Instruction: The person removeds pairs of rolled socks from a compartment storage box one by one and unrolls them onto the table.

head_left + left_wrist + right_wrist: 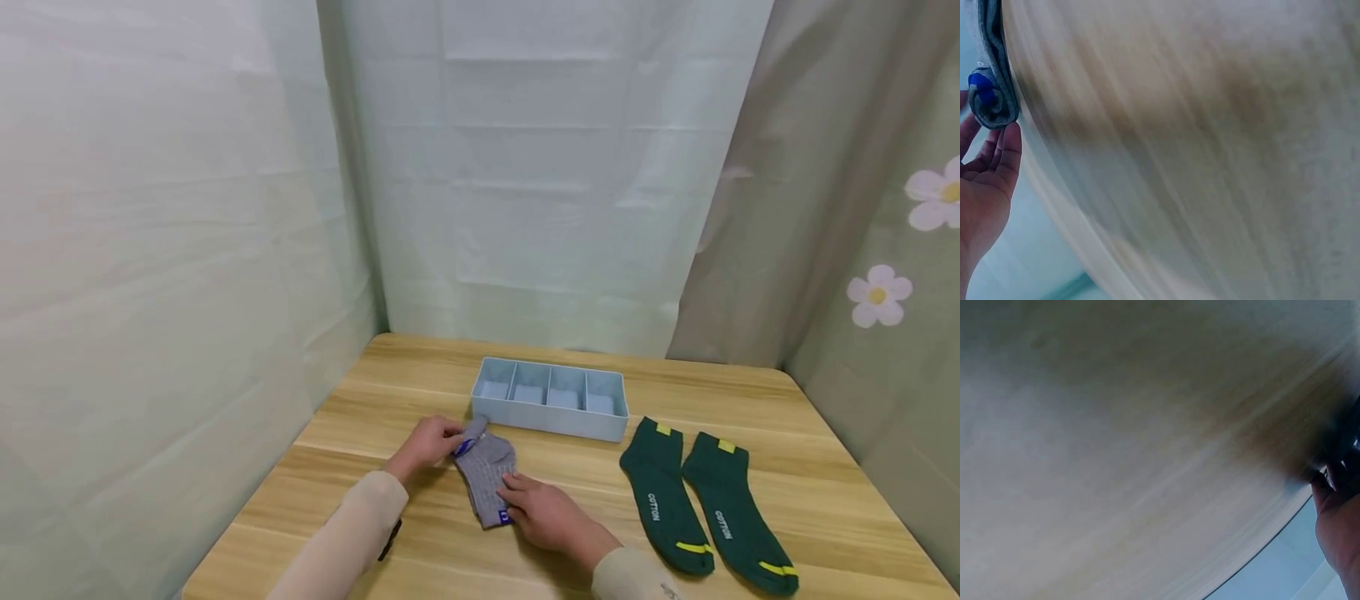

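- Here, in the head view, a grey sock lies on the wooden bench just before a blue divided tray; the left hand pinches its far end, while the right hand rests with relaxed fingers on its near end. A green pair of socks lies well apart.
- Left wrist: fingers touch the sock's rolled edge.
- Right wrist: blurred; grip cannot be told.
- Soft, light and limp, the sock is probably best taken by both ends.

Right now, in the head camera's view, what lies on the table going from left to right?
Left hand → grey sock → right hand → first green sock → second green sock.
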A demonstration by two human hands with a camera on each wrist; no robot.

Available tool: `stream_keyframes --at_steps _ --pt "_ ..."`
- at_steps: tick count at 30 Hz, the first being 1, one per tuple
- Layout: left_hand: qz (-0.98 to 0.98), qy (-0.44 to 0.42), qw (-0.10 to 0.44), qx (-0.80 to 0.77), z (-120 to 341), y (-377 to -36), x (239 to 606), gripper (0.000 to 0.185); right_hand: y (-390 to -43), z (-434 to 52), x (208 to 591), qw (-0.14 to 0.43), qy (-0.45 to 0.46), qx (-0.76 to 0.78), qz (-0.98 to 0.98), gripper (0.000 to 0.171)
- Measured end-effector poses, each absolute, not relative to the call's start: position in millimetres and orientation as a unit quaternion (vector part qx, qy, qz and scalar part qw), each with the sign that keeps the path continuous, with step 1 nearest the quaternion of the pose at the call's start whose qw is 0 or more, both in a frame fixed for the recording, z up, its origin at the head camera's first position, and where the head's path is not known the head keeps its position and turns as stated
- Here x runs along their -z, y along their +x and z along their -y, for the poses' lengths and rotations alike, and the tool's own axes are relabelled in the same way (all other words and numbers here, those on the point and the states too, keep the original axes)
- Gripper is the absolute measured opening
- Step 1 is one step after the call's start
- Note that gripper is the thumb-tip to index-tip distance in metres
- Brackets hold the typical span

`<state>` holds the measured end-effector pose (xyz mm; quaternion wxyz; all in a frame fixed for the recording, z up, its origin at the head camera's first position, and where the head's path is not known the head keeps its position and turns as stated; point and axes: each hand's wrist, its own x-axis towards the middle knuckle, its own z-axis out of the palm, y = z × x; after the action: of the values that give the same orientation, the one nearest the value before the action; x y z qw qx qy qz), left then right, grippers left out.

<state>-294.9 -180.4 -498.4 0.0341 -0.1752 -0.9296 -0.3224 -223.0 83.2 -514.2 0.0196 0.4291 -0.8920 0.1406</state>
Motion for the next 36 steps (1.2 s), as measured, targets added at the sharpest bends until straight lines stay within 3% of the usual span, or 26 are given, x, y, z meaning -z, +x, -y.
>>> stream_keyframes --at_steps 10,17,25,31,36 --pt "0.932 -0.134 0.082 0.328 186.8 -293.2 499.9 0.013 -220.8 -82.1 512.1 0.014 0.426 -0.150 0.892 0.036" --pt "0.930 -0.070 0.065 0.356 193.3 -297.7 498.1 0.017 -219.3 -82.1 510.3 0.009 0.418 -0.157 0.895 0.036" --pt "0.931 -0.110 0.105 0.332 192.9 -304.1 505.4 0.019 -220.1 -82.3 511.1 0.003 0.415 -0.157 0.896 0.037" --pt "0.929 -0.118 0.100 0.337 194.6 -300.0 503.2 0.015 -220.9 -82.5 512.3 0.007 0.418 -0.157 0.895 0.037" --pt "0.941 -0.105 0.092 0.307 194.9 -296.5 502.7 0.022 -221.8 -83.1 514.3 0.013 0.420 -0.153 0.895 0.036"
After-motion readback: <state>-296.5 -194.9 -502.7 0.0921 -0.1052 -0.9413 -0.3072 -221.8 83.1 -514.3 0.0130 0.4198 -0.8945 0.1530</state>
